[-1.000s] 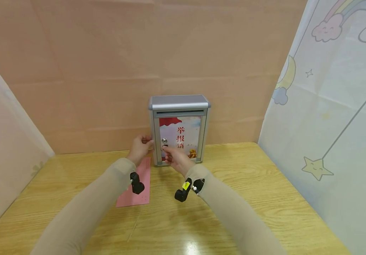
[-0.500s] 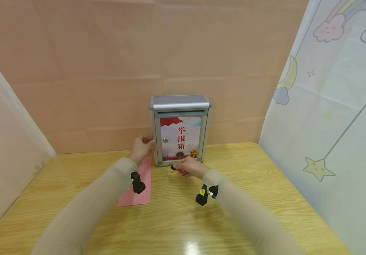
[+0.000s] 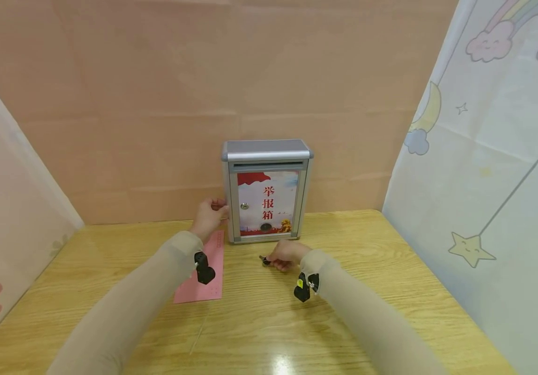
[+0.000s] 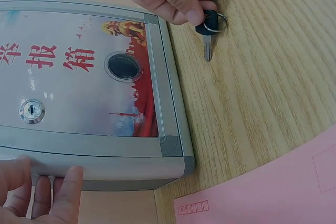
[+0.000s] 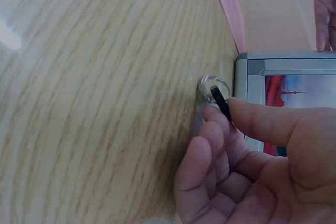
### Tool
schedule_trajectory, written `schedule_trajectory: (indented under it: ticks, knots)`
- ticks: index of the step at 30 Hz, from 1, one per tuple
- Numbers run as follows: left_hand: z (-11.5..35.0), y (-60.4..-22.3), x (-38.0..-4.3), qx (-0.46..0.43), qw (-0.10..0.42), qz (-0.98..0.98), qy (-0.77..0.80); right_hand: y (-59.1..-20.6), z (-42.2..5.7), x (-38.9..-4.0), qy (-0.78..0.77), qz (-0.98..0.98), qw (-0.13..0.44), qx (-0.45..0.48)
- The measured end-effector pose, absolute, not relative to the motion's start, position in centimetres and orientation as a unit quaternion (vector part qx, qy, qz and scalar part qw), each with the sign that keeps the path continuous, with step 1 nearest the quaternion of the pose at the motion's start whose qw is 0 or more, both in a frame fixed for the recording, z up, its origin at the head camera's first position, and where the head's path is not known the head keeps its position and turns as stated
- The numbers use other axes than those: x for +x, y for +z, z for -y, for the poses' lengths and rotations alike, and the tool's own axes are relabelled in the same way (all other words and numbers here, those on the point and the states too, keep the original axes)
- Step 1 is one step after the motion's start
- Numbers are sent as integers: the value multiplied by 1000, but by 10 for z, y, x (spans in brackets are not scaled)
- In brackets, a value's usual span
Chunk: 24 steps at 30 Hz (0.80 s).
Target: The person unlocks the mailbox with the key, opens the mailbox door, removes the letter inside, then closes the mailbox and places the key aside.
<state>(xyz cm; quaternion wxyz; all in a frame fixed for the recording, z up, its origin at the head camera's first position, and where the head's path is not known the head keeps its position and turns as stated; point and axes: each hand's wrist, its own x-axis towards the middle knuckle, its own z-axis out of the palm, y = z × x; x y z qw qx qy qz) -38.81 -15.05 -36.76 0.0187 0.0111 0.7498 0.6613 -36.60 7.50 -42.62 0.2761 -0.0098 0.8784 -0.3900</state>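
An upright silver-grey letter box (image 3: 269,149) with red lettering on its door stands against the back wall. A round lock (image 4: 32,110) shows a bare keyhole in the left wrist view. My left hand (image 3: 209,216) touches the box's left side, fingertips resting along the edge in the left wrist view. Just in front of the box, my right hand (image 3: 287,254) pinches a key (image 4: 208,30) by its black head, between thumb and fingers. A metal ring (image 5: 214,81) hangs on that head. The key's blade points away from the fingers, low over the table.
A pink envelope (image 3: 210,276) lies on the wooden table (image 3: 343,302), left of the box and partly under my left forearm. The peach back wall (image 3: 156,104) and printed side walls (image 3: 475,156) bound the table.
My right hand has come down and to the right from the lock with the key, to in front of the box's base. My left hand has stayed at the box's side.
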Motion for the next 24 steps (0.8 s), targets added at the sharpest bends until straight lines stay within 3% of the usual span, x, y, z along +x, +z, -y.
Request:
schedule_trajectory:
  ticks: [24]
  knots:
    - [152,-369,-392,15,24,-739,673,-420,-69,-365,-333,-893,303,0]
